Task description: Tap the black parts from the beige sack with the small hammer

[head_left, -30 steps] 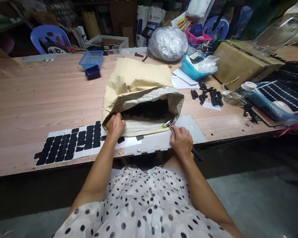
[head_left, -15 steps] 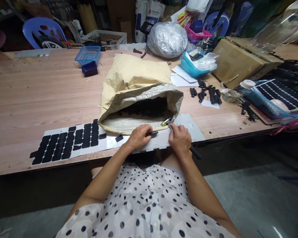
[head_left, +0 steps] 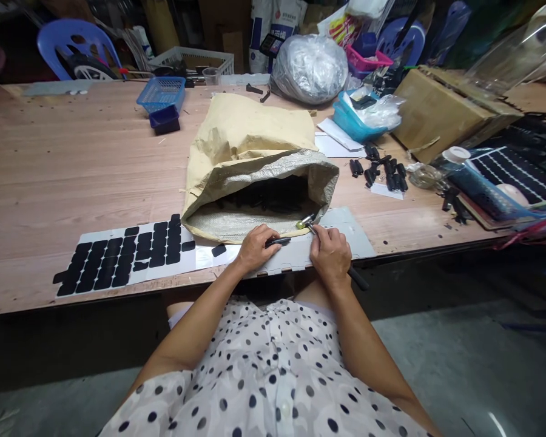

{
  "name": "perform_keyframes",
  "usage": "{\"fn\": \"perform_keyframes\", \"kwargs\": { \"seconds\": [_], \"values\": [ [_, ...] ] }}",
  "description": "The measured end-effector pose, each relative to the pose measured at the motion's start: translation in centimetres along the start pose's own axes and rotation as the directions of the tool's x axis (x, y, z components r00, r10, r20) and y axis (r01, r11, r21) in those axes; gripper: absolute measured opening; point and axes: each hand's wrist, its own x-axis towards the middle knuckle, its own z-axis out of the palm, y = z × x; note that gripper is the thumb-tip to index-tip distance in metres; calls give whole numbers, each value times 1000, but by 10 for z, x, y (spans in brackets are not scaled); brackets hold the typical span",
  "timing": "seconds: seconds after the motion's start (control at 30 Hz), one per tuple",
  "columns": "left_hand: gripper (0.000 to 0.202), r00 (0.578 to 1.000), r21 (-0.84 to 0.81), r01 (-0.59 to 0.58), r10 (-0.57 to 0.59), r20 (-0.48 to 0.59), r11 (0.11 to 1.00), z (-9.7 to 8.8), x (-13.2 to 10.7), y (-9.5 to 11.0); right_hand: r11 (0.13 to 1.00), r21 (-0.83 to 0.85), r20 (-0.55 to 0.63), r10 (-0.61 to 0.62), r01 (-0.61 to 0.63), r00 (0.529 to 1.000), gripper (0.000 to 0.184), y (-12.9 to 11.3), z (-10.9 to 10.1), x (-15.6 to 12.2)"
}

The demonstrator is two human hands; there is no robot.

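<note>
The left hand (head_left: 256, 249) has its fingers closed on a small black part (head_left: 278, 241), whose end points toward three o'clock. The right-hand (head_left: 331, 255) fingers grip a hammer (head_left: 306, 222), its head at eleven o'clock from them. From the left hand, an open sack (head_left: 250, 133) lies on the surface (head_left: 95, 176) at twelve o'clock, a white sheet (head_left: 188, 261) at nine.

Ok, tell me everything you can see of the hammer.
The hammer has a small, shiny, metal-looking head with one yellow-green end, a thin metallic shaft and a dark grip. It is held slantwise in the right hand, which hides its middle. The grip sticks out past the front edge of the table; the head is by the sack's near-right lip, contact unclear.
</note>
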Motion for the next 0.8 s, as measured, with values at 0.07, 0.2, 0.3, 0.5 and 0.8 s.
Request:
{"fn": "perform_keyframes", "kwargs": {
  "seconds": [0.07, 0.2, 0.3, 0.5, 0.8],
  "values": [
    [14, 1000, 7, 1, -1, -1, 1000, 0, 1, 0, 1000, 25, 9, 0, -1, 1000, 31, 2, 0, 1],
    [12, 1000, 2, 3, -3, -9, 1000, 1, 1, 0, 985, 173, 27, -9, 5, 1000, 32, 9, -3, 2],
    [12, 1000, 13, 23, -23, -8, 1000, 1, 1, 1, 931, 365, -6, -8, 10, 1000, 33, 7, -11, 0],
    [13, 997, 57, 71, -71, 8, 996, 0, 1, 4, 806, 592, 48, -19, -13, 999, 36, -9, -30, -14],
    [13, 992, 23, 116, -117, 40, 993, -3, 5, 7, 793, 609, 98, -106, 25, 989, 34, -22, -44, -22]
  ]
}}
